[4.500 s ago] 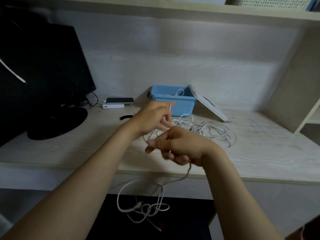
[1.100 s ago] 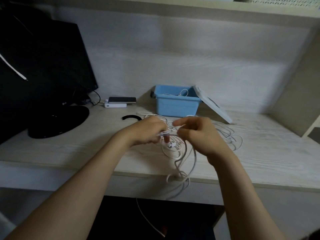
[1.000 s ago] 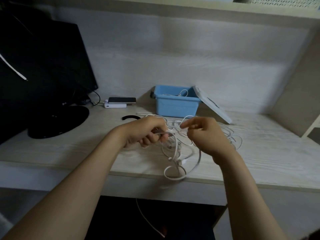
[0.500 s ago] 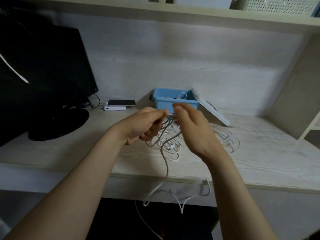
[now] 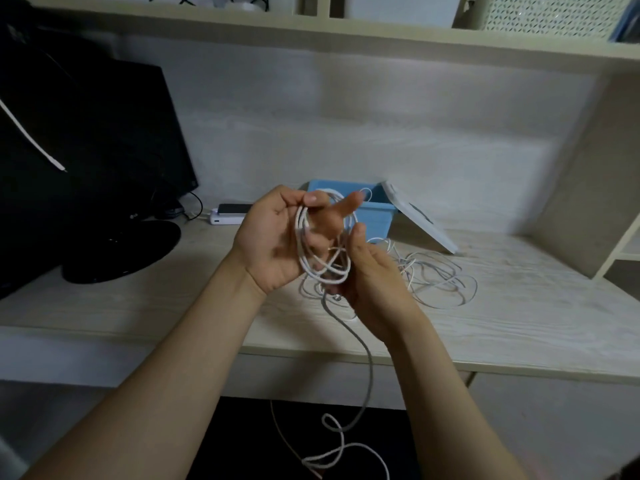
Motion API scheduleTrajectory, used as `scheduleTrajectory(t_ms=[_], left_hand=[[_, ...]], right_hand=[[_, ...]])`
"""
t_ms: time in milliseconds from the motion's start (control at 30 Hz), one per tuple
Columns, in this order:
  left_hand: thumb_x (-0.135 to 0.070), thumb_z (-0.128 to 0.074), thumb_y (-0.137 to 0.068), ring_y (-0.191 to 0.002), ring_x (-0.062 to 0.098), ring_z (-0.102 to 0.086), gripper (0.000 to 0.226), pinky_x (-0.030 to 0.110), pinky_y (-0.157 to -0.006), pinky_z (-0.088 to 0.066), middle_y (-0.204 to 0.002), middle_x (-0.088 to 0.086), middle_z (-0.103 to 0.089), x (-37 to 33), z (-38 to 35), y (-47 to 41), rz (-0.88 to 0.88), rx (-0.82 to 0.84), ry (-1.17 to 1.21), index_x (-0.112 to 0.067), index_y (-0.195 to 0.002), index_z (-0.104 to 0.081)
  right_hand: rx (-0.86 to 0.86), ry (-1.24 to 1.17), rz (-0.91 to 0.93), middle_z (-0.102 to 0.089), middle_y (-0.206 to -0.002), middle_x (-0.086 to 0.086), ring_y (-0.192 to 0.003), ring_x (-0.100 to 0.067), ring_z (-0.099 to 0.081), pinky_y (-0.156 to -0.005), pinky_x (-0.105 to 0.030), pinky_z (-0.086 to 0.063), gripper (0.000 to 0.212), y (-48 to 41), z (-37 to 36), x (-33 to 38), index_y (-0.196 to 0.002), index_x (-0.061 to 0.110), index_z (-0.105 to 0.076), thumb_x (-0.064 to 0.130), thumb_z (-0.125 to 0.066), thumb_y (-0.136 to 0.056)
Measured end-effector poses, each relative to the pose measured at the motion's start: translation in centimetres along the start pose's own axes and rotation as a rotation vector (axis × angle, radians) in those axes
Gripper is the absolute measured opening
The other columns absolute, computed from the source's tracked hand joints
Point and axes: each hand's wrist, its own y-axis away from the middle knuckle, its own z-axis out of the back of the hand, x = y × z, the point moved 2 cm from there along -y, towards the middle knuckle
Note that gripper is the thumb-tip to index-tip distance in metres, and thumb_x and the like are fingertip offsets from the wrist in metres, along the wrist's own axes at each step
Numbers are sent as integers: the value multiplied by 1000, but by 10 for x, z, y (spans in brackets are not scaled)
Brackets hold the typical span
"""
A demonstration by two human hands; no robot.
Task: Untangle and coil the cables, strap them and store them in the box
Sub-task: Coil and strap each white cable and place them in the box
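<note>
My left hand (image 5: 277, 237) holds several loops of a white cable (image 5: 320, 263) wound around its fingers, palm turned up. My right hand (image 5: 372, 278) grips the same cable just below the loops. The cable's free end hangs over the desk edge and curls below (image 5: 367, 375). A tangle of other white cables (image 5: 436, 275) lies on the desk to the right of my hands. The blue box (image 5: 379, 220) stands open behind my hands, with a bit of white cable inside. Its lid (image 5: 420, 216) leans against the box's right side.
A black monitor (image 5: 86, 143) on a round stand (image 5: 121, 247) fills the left. A white power bank with a dark phone on top (image 5: 230, 213) lies near the back wall. A shelf (image 5: 381, 39) runs overhead and a side panel (image 5: 585, 188) closes the right.
My hands have risen and turned; the left palm now faces up with cable loops wound on its fingers. More of the hanging cable has been drawn up from below the desk.
</note>
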Motion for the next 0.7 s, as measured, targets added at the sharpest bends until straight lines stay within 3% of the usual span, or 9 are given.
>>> scheduleTrajectory(t_ms=[67, 100, 200, 267, 333, 400, 467, 600, 700], left_hand=[[-24, -33, -102, -133, 46, -57, 19, 54, -112, -47, -154, 26, -49, -2, -2, -1, -36, -51, -43, -17, -85, -39], [-25, -35, -102, -141, 55, -45, 20, 65, -117, -38, -157, 26, -46, -4, -3, -3, -25, -91, -75, -16, -84, -40], [-30, -44, -95, -141, 67, -33, 21, 77, -108, -37, -154, 18, -54, -2, 0, -5, -12, -244, -268, -18, -78, -46], [-33, -43, -100, -143, 67, -28, 29, 74, -104, -40, -157, 10, -51, -2, 8, -5, -67, -367, -362, -21, -75, -49], [-36, -41, -105, -147, 58, -30, 38, 63, -104, -40, -158, 0, -50, 0, 15, -8, -114, -465, -457, -24, -73, -57], [-30, -42, -109, -139, 30, -51, 28, 46, -103, -45, -141, -7, -63, 4, 18, -12, -220, -501, -535, -21, -91, -62], [-21, -37, -113, -110, 7, -70, 20, 30, -89, -57, -112, -10, -75, 5, 20, -15, -289, -538, -652, -15, -114, -57], [-35, -38, -114, -111, 31, -74, 32, 55, -105, -52, -148, -8, -56, 8, 39, -15, -115, -557, -1069, -43, -142, -48], [-32, -42, -113, -84, 30, -75, 21, 38, -75, -57, -110, 2, -72, 14, 37, -9, -19, -524, -1131, -31, -127, -57]], right_hand=[[76, 27, -134, -73, -102, -23, -100, -38, -72, -88, -45, -47, 66, 6, 0, -9, -126, 5, -66, 55, -26, -111], [118, 46, -203, -73, -106, -25, -112, -41, -70, -95, -47, -46, 64, 9, 0, -13, -127, 8, -65, 55, -24, -111], [216, 259, -323, -77, -112, -19, -113, -24, -71, -97, -42, -46, 56, 16, 6, -14, -127, 12, -65, 53, -29, -112], [316, 492, -345, -78, -112, -17, -105, -16, -72, -94, -31, -52, 34, 20, 8, -11, -127, 8, -66, 32, -48, -112], [410, 705, -357, -80, -107, -13, -104, -19, -74, -100, -36, -56, 22, 23, 12, -10, -123, 11, -68, 11, -67, -101], [457, 914, -418, -81, -100, -7, -102, -24, -76, -103, -42, -56, 32, 27, 13, -8, -120, 23, -68, 8, -73, -93], [485, 1005, -521, -81, -96, -9, -93, -28, -79, -97, -40, -59, 36, 31, 12, -6, -128, 28, -64, 9, -68, -97], [345, 918, -436, -72, -90, -8, -69, -36, -77, -67, -43, -65, 25, 36, 2, 10, -123, 18, -70, 17, -50, -109], [201, 889, -81, -69, -97, 7, -52, -20, -69, -51, -36, -60, 17, 29, 2, 27, -108, 14, -74, 21, -58, -107]])
